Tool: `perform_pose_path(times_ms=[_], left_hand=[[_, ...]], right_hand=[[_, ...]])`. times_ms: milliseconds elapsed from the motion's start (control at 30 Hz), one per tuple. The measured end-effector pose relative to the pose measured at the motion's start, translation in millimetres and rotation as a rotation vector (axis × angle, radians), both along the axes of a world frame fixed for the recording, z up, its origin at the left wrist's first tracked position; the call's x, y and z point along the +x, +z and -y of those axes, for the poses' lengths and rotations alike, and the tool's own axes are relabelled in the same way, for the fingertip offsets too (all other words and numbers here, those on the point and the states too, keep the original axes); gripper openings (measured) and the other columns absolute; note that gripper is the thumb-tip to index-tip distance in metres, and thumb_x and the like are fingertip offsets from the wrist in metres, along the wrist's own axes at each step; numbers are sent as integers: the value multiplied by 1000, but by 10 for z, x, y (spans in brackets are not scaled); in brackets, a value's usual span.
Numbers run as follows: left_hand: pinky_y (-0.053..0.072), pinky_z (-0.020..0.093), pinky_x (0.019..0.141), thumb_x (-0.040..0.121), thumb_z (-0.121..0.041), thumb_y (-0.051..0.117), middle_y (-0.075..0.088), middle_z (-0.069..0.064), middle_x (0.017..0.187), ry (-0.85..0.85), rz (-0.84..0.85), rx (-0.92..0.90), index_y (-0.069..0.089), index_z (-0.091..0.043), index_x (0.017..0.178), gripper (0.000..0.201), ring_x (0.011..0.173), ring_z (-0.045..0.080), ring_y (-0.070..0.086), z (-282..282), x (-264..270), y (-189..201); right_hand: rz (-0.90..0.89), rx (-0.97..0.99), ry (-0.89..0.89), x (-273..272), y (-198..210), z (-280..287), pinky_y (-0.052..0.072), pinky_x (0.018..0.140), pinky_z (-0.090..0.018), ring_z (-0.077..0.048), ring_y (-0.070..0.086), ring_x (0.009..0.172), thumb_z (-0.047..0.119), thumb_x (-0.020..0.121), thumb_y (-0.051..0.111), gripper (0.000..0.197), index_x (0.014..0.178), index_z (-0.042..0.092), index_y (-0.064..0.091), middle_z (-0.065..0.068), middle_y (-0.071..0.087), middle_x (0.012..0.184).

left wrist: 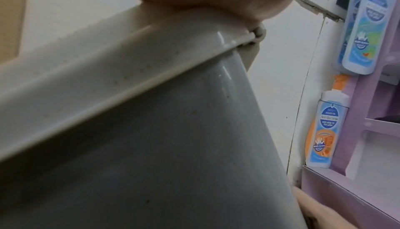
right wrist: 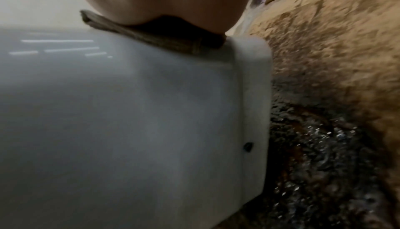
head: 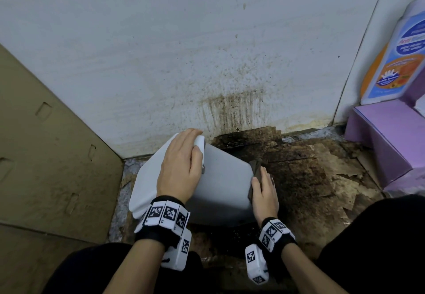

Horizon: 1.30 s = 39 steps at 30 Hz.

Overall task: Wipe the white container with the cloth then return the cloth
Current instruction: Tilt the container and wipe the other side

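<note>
The white container point(head: 220, 185) lies tilted on the floor, its lid end toward the left. My left hand point(head: 184, 155) rests over the lid's rim, fingers curled round its far corner; the left wrist view shows the rim point(left wrist: 129, 72) and the grey-white wall point(left wrist: 151, 147) close up. My right hand point(head: 264, 188) presses a dark brown cloth point(head: 256, 167) flat against the container's right end, fingers straight. In the right wrist view the folded cloth point(right wrist: 151, 36) sits under the palm on the container's edge point(right wrist: 253, 96).
A stained white wall point(head: 184, 40) stands just behind. Dark, wet, peeling floor covering point(head: 310, 178) spreads to the right. A cardboard sheet point(head: 46, 155) leans at the left. A purple rack point(head: 391, 137) with a soap bottle point(head: 400, 63) stands at the right. My knees flank the container.
</note>
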<state>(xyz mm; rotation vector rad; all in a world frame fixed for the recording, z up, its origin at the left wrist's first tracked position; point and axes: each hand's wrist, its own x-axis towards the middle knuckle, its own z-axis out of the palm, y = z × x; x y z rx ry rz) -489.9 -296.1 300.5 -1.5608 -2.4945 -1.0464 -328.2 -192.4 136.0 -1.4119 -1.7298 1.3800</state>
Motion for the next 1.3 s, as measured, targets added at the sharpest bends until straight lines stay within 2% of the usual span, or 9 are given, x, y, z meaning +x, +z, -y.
perform_pose_path(times_ms=[133, 400, 600, 767, 933, 967, 1067, 1133, 1300], left_hand=[[33, 35, 117, 98, -30, 27, 50, -3, 147, 5, -1, -2, 53, -17, 141, 51, 139, 11, 40, -32, 30, 4], [30, 35, 119, 99, -33, 26, 49, -2, 150, -9, -6, -9, 51, -16, 144, 55, 142, 10, 38, -31, 40, 3], [21, 24, 122, 103, -32, 28, 42, -8, 155, -60, 83, -12, 42, -21, 151, 51, 144, 1, 32, -45, 118, 41], [19, 28, 123, 105, -40, 26, 30, -16, 161, -126, 309, 28, 28, -28, 157, 54, 146, -5, 23, -76, 214, 100], [21, 29, 120, 99, -41, 32, 28, -16, 156, -169, 453, 80, 25, -31, 154, 56, 145, -4, 21, -136, 333, 192], [22, 28, 119, 98, -41, 34, 29, -15, 153, -174, 474, 96, 26, -31, 152, 55, 144, -3, 22, -161, 367, 206], [24, 25, 115, 92, -45, 36, 31, -15, 147, -203, 528, 119, 30, -30, 148, 58, 140, -4, 25, -262, 506, 228], [25, 22, 113, 91, -44, 38, 34, -14, 145, -236, 554, 136, 34, -29, 145, 56, 138, -5, 27, -337, 611, 218], [29, 14, 108, 90, -34, 49, 50, -9, 138, -250, 558, 351, 49, -24, 133, 45, 133, 2, 42, -462, 833, 212]], right_hand=[[-175, 56, 23, -227, 362, 261, 10, 117, -20, -4, 17, 148, 30, 107, 38, 47, 153, 27, 35, 7, 28, 162], [-485, 45, 109, -551, 976, 580, 31, 116, -20, 7, 38, 138, 26, 107, 39, 39, 144, 38, 42, 20, 47, 147], [-711, -178, 99, -605, 1293, 463, 40, 114, -42, -7, 55, 129, 35, 104, 41, 38, 141, 35, 50, 11, 61, 136], [-666, -132, 148, -523, 1434, 397, 39, 115, -37, -2, 52, 130, 33, 107, 40, 38, 145, 35, 46, 16, 58, 138], [-554, -12, 206, -383, 1506, 324, 34, 100, -4, 21, 43, 122, 32, 108, 36, 39, 145, 42, 34, 29, 47, 137], [-530, 7, 209, -348, 1524, 307, 34, 101, -5, 18, 44, 123, 34, 108, 36, 40, 147, 42, 32, 25, 46, 140], [-492, 45, 180, -241, 1520, 227, 39, 112, -29, -3, 46, 134, 40, 106, 37, 37, 143, 43, 35, 12, 48, 147], [-455, 69, 139, -156, 1508, 164, 41, 112, -41, -10, 49, 134, 46, 104, 39, 44, 147, 35, 37, 7, 51, 146], [-340, 109, 75, 109, 1488, -25, 50, 100, -40, -12, 59, 119, 48, 103, 43, 44, 143, 30, 42, 5, 60, 132]])
